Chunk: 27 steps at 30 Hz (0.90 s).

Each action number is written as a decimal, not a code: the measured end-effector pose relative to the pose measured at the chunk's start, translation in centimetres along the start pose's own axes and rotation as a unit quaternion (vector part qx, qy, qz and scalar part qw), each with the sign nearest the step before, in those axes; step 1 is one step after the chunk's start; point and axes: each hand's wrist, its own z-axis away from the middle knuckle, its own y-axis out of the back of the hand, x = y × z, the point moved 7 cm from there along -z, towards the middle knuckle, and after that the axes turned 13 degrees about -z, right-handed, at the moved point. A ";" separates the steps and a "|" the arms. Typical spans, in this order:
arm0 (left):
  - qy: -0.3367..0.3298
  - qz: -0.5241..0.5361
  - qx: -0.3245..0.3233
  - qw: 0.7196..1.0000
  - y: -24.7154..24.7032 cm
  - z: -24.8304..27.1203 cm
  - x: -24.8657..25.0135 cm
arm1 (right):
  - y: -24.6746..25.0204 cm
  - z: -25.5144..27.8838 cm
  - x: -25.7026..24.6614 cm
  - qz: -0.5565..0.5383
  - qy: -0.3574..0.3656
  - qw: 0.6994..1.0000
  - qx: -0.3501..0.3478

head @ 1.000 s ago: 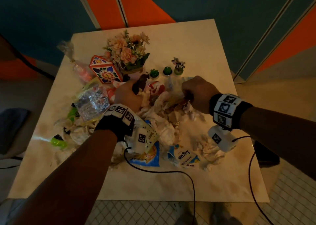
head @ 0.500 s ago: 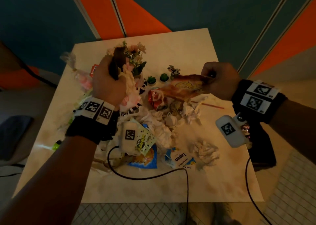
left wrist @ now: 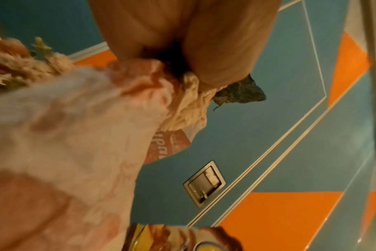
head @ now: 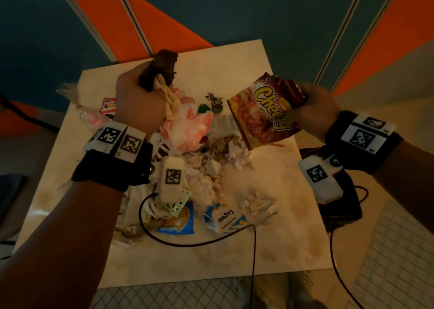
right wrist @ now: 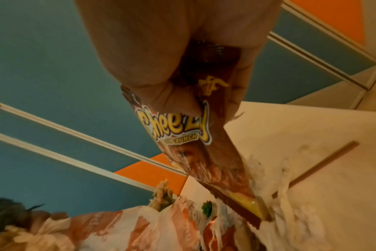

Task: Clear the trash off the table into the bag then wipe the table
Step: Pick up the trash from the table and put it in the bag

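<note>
My left hand [head: 141, 97] is raised over the back of the table [head: 237, 64]. It grips a dark crumpled wrapper [head: 162, 67] together with the twisted neck of a white-and-pink plastic bag [head: 185, 125], which hangs below the fist. The left wrist view shows fingers [left wrist: 221, 51] curled round the bag's neck [left wrist: 189, 101] and the wrapper [left wrist: 240, 95]. My right hand [head: 314, 111] pinches the top corner of a red-brown Cheezy snack bag [head: 263, 116], which hangs in the air right of the plastic bag. In the right wrist view the snack bag [right wrist: 182, 135] dangles above the table.
A heap of crumpled tissues [head: 211, 165] covers the table's middle. Nearer lie a Lagun carton [head: 225, 217], a blue wrapper [head: 178, 222] and a tissue ball [head: 256, 205]. Small potted plants [head: 217, 102] and a patterned box [head: 106, 107] stand behind. A brown stick [right wrist: 316, 169] lies right.
Both hands rose from the heap. The left one lifted the plastic bag and dark wrapper up. The right one pulled the Cheezy bag up and to the right.
</note>
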 end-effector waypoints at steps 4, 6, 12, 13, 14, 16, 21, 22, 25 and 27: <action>-0.003 0.011 0.022 1.000 -0.8 0.5 2.8 | 5.2 0.4 1.5 -0.035 -0.002 0.998 0.044; -0.010 0.018 0.030 0.999 -1.6 0.9 4.8 | 8.5 0.7 2.8 -0.064 -0.014 0.995 0.073; -0.011 0.068 0.010 0.998 -6.9 3.2 11.1 | 16.9 3.3 6.6 -0.126 -0.042 0.981 0.142; -0.016 0.089 -0.016 0.996 -8.4 3.3 11.7 | 17.8 3.8 7.2 -0.119 -0.048 0.980 0.151; -0.014 0.105 -0.016 0.994 -9.3 3.6 12.7 | 18.7 4.1 7.9 -0.116 -0.056 0.979 0.158; -0.032 0.130 -0.046 0.990 -11.5 4.4 14.8 | 20.5 4.7 9.6 -0.109 -0.074 0.975 0.176; -0.037 0.198 -0.183 0.962 -19.2 8.0 19.9 | 24.7 5.6 16.8 -0.089 -0.180 0.957 0.207; -0.028 0.197 -0.204 0.959 -20.9 8.5 20.4 | 25.4 6.0 18.5 -0.095 -0.210 0.950 0.212; 0.002 0.204 -0.252 0.946 -26.8 10.0 20.5 | 26.7 7.0 23.6 -0.108 -0.289 0.926 0.217; -0.023 0.146 -0.269 0.952 -30.4 11.1 20.7 | 27.2 7.5 26.8 -0.091 -0.326 0.915 0.222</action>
